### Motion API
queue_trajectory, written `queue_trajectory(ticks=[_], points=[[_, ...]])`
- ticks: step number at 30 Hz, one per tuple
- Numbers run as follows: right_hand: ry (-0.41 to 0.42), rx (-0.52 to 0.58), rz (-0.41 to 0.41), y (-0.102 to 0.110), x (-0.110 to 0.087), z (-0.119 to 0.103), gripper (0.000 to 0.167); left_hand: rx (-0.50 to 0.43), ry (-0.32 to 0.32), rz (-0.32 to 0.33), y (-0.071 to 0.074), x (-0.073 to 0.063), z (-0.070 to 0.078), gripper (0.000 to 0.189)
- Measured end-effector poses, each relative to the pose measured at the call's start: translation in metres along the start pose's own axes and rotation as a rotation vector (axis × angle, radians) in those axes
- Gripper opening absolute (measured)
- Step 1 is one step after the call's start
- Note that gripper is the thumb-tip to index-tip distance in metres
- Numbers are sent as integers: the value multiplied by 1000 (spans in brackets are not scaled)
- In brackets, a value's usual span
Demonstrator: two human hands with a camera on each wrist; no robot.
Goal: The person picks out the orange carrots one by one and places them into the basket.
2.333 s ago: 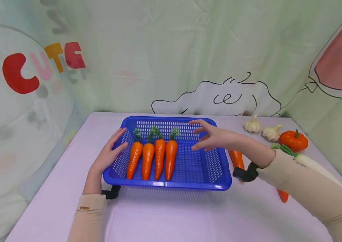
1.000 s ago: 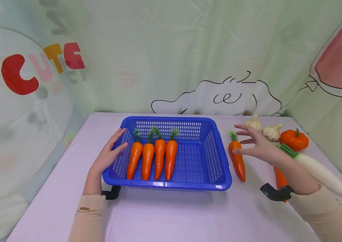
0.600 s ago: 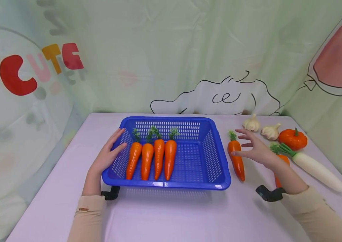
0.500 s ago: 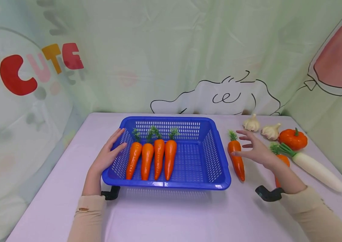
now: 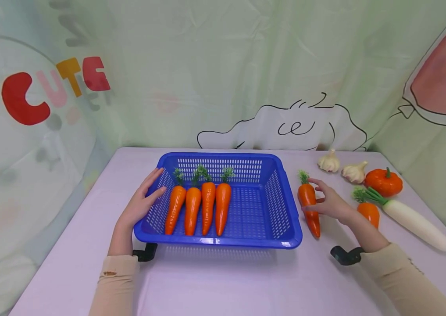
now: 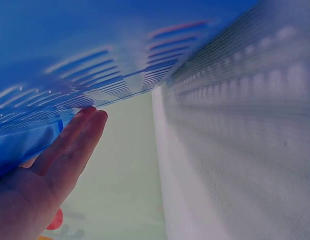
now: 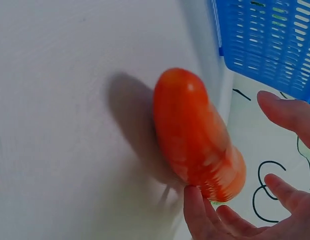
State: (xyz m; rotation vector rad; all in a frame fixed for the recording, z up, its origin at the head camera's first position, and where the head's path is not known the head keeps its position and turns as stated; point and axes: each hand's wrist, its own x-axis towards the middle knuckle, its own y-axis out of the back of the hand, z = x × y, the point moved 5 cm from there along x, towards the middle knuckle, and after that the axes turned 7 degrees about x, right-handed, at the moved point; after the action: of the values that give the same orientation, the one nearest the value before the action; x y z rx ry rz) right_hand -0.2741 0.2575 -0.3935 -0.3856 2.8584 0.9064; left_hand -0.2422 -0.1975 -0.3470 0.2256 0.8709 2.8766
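Observation:
In the head view, my left hand lies at the left rim of a blue plastic basket, fingers stretched along it. The left wrist view shows these fingers nearly straight against the basket's slotted outer wall. Several orange carrots with leafy green tops stand in a row in the basket's left half. Right of the basket, another carrot lies on the table. My right hand reaches over it, fingers spread and slightly bent. In the right wrist view one fingertip meets the carrot, while the thumb stays apart from it.
Farther right lie a carrot partly behind my right hand, a white radish and a small orange pumpkin. Two garlic bulbs sit toward the table's back edge. A printed curtain hangs behind the table.
My right hand has moved from above the basket rightward to the loose carrot, then lowered, its fingers drawing nearer to it. The left hand and basket have stayed put.

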Motion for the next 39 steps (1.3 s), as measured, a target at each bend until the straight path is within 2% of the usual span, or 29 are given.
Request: queue_trajectory(ticks=[5, 11, 18, 22, 30, 37, 39], points=[[-50, -2, -19, -3, 3, 7, 95, 1, 4, 3, 0, -1, 3, 55], [-69, -13, -42, -6, 6, 14, 96, 2, -1, 0, 0, 1, -2, 56], [-109, 4, -56, -6, 8, 17, 99, 15, -7, 9, -3, 14, -32, 56], [-132, 32, -59, -5, 9, 18, 101, 23, -18, 18, -4, 16, -36, 57], [-135, 83, -54, -5, 6, 13, 101, 22, -4, 12, -4, 14, -33, 57], [-75, 63, -38, 2, 4, 4, 96, -4, 11, 2, -1, 1, -2, 55], [-57, 71, -36, 3, 3, -1, 95, 6, 10, 4, 0, -1, 0, 55]])
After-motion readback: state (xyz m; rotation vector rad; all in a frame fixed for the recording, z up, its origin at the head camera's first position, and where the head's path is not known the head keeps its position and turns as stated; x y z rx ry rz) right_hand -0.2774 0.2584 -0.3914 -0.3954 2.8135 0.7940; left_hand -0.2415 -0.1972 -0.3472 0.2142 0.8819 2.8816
